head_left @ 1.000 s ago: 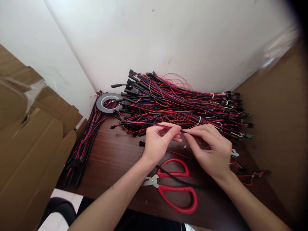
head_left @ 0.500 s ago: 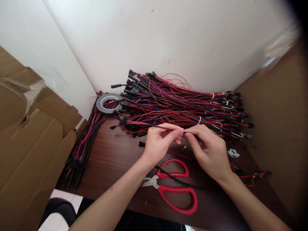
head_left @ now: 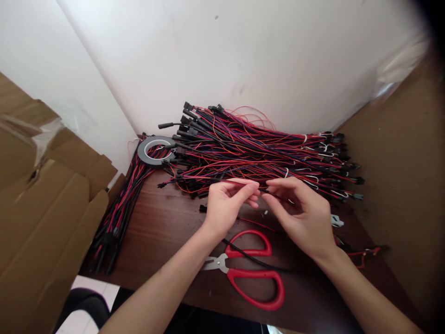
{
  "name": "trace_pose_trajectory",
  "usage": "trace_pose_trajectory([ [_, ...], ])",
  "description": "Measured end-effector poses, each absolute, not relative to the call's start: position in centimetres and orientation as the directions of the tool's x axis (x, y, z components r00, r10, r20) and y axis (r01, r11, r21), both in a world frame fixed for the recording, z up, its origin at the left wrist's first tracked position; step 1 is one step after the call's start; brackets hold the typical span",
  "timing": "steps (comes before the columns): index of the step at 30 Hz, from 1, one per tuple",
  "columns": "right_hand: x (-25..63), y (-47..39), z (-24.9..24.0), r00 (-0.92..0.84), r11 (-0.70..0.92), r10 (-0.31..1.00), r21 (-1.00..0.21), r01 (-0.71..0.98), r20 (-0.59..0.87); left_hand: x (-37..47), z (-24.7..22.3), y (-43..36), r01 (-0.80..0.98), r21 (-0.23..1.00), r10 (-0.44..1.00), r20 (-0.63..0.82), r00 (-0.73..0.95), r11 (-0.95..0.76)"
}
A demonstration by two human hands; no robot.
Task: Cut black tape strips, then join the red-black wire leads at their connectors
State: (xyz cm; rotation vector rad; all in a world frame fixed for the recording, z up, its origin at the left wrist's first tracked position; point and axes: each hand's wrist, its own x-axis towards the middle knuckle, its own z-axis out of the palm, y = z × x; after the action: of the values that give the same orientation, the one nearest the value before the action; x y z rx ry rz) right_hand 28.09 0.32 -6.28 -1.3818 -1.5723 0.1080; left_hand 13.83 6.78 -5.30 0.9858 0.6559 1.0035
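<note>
My left hand [head_left: 227, 204] pinches a thin cable [head_left: 264, 190], with a red wire lying along it, between thumb and forefinger. Beside it on the right, my right hand [head_left: 306, 215] has its thumb and forefinger curled loosely round the same cable, with a small gap between the tips. The cable's black part passes into the right palm, where it is partly hidden. Below the hands lie red-handled scissors [head_left: 255, 290], their blades partly behind my left wrist. A black cable [head_left: 253, 260] crosses over the scissors.
A large pile of red, black and blue wire harnesses [head_left: 243, 148] lies against the wall. A roll of grey tape [head_left: 142, 153] rests on another wire bundle [head_left: 121, 208] at the left. Cardboard [head_left: 52, 199] stands on the left, with a brown panel [head_left: 399, 162] on the right.
The right thumb and forefinger have parted slightly, and more of the black cable shows between them. My left hand has shifted a little left. The view has moved slightly.
</note>
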Motion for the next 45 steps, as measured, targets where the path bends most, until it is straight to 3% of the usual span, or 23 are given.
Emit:
trace_pose_trajectory([
  [4,27.81,0.56,-6.43,0.056,0.428,0.717,-0.503,0.750,0.694,13.81,-5.18,6.78,-0.378,0.901,0.913,-0.045,0.406,0.212],
  [17,27.72,0.70,-6.38,0.026,0.410,0.632,-0.362,0.837,0.775,13.96,-5.39,6.47,-0.331,0.927,0.927,-0.042,0.372,0.174],
  [35,28.25,0.52,-6.52,-0.041,0.454,0.536,-0.247,0.856,0.843,13.86,-5.20,6.49,-0.345,0.923,0.925,-0.028,0.378,0.169],
  [40,28.13,0.60,-6.43,0.008,0.424,0.584,-0.314,0.850,0.812,13.70,-5.00,6.80,-0.399,0.901,0.935,-0.017,0.355,0.168],
  [45,28.09,0.64,-6.35,0.006,0.419,0.577,-0.302,0.856,0.817,13.64,-4.91,6.95,-0.440,0.882,0.939,-0.011,0.344,0.172],
])
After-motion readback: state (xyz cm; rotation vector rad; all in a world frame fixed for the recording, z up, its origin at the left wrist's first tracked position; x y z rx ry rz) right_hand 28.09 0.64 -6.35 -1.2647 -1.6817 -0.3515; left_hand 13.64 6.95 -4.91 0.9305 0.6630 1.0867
